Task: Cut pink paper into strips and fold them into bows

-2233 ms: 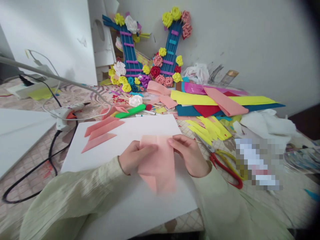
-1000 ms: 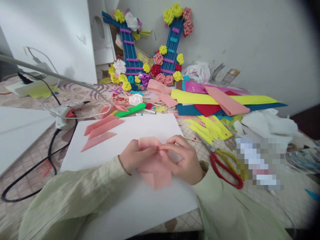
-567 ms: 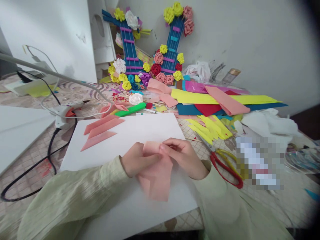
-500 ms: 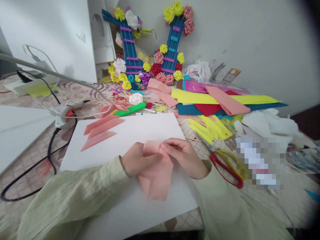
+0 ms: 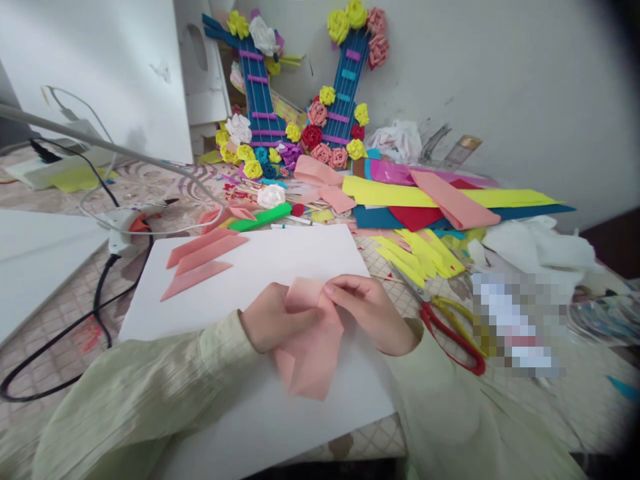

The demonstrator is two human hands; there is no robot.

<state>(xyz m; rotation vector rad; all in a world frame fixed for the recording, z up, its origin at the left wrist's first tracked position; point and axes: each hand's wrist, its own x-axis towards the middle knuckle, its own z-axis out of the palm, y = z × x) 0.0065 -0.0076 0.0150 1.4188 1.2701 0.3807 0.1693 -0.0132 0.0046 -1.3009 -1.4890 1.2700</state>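
Between my two hands is a strip of pink paper [image 5: 311, 353], possibly crepe, with its upper end folded over and its lower part hanging down above a white board [image 5: 215, 393]. My left hand [image 5: 275, 317] grips the paper from the left, thumb laid across the front; its other fingers are hidden behind. At the upper right corner of the fold, my right hand [image 5: 370, 310] pinches the paper between thumb and forefinger. Several folded pink paper pieces [image 5: 205, 257] lie on the board's far left part.
Scissors [image 5: 450, 327] with red and yellow handles lie right of the board, beside yellow paper pieces [image 5: 420, 253]. Colored paper strips [image 5: 390, 193] are heaped behind. Two blue guitar shapes [image 5: 345, 87] with paper flowers lean at the wall. Cables and a power strip [image 5: 65, 163] occupy the left.
The folded top of the pink paper stands slightly higher, and its hanging end has shifted a little. Both hands keep their hold almost in the same place.
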